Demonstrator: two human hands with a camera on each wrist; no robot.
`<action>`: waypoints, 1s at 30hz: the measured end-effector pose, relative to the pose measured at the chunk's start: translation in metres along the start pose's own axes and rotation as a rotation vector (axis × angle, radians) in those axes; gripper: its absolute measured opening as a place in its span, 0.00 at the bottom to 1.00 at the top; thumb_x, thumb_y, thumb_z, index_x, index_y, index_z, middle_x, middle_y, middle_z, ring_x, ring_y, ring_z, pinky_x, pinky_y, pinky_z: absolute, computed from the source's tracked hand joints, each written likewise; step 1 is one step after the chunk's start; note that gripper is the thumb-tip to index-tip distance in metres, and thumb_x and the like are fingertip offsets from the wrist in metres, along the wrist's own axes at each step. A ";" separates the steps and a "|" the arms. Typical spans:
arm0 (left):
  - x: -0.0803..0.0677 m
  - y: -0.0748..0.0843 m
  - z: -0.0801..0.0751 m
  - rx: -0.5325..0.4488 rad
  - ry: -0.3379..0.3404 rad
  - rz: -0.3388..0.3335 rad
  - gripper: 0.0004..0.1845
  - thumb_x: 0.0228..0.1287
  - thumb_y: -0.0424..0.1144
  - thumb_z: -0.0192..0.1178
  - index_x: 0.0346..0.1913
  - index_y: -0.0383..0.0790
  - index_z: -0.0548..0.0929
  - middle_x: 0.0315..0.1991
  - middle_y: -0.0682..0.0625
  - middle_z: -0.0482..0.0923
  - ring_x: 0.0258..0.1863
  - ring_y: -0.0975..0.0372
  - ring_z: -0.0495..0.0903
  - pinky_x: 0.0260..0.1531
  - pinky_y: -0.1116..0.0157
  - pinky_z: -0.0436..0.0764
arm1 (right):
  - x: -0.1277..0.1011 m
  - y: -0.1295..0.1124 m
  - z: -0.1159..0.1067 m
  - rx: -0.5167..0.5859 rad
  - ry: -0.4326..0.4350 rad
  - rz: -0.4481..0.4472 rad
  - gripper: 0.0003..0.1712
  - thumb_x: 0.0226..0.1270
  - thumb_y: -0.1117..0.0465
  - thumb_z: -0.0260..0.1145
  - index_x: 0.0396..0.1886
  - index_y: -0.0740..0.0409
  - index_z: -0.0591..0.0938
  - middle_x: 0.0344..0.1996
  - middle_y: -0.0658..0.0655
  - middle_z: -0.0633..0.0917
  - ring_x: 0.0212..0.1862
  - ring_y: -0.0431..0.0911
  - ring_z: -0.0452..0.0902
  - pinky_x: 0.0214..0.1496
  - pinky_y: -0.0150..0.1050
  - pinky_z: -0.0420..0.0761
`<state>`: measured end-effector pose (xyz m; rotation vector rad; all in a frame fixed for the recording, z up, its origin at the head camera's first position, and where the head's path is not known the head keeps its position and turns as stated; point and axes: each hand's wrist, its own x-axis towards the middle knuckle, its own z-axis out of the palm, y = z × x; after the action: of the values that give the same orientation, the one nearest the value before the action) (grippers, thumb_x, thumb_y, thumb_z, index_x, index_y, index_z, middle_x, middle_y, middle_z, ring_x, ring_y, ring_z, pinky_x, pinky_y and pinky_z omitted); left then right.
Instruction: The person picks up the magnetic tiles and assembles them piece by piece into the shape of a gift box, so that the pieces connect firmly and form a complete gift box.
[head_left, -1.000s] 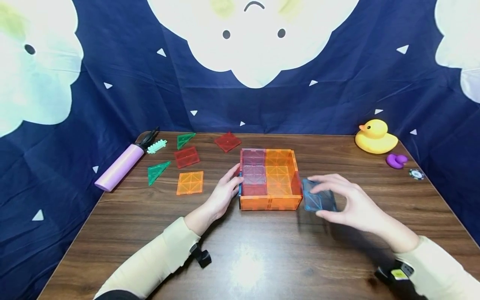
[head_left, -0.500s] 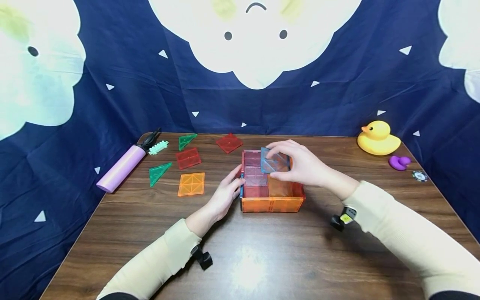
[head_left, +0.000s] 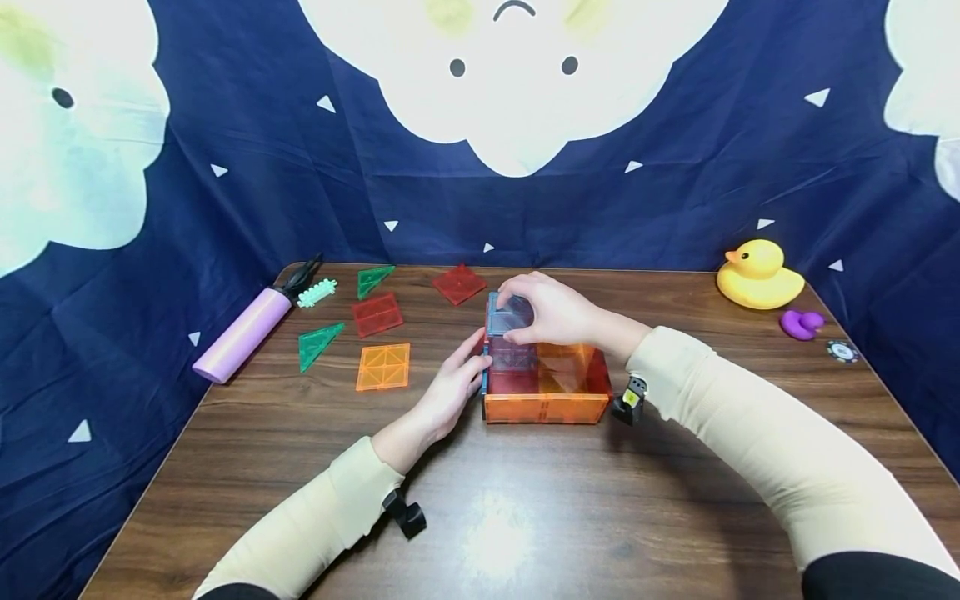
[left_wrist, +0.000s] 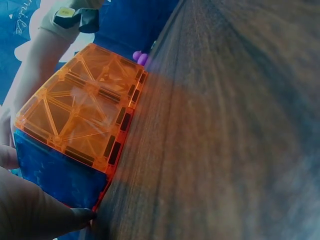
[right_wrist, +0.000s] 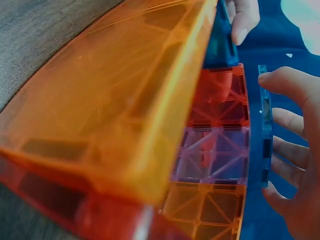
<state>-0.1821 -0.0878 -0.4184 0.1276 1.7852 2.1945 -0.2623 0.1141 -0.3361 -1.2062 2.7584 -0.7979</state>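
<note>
The blue square tile [head_left: 510, 315] sits above the far left corner of the tile box [head_left: 543, 407], roughly at the centre of the table [head_left: 480, 517]. The right hand [head_left: 551, 312] pinches it, thumb on the near edge and curled fingers on the far edge, holding it level over the walls. In the right wrist view the tile [right_wrist: 265, 130] is edge-on, fingertips [right_wrist: 272, 80] wrapped over it, with the purple floor tile [right_wrist: 212, 155] beneath.

The left hand [head_left: 450, 392] rests at the box's 9 o'clock, fingers lightly curved against the blue side wall [left_wrist: 55, 175], bracing rather than gripping; the wrist view shows a fingertip at the wall's base.

The risk, as I judge it, lies in the magnets. If the tile comes down skewed, it may snap onto one wall early and tip it inward, folding the orange front wall [left_wrist: 85, 115] with it. Too firm a press could slide the whole box toward 3 o'clock if the left hand gives way.

At 10 o'clock lie the orange tile [head_left: 383, 367], red tiles [head_left: 373, 314], green triangles [head_left: 318, 344] and a lilac pump [head_left: 242, 335]; at 2 o'clock a yellow duck [head_left: 757, 275].
</note>
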 end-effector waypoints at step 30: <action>0.000 -0.001 0.000 -0.005 0.042 -0.001 0.34 0.75 0.34 0.51 0.80 0.37 0.56 0.79 0.39 0.52 0.75 0.46 0.58 0.74 0.48 0.56 | -0.048 0.005 -0.030 0.214 0.155 0.162 0.24 0.75 0.61 0.65 0.67 0.59 0.77 0.69 0.60 0.75 0.73 0.54 0.65 0.72 0.55 0.64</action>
<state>-0.1816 -0.0881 -0.4197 0.0801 1.8016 2.2161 -0.2390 0.1635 -0.3207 -0.9062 2.7525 -1.1768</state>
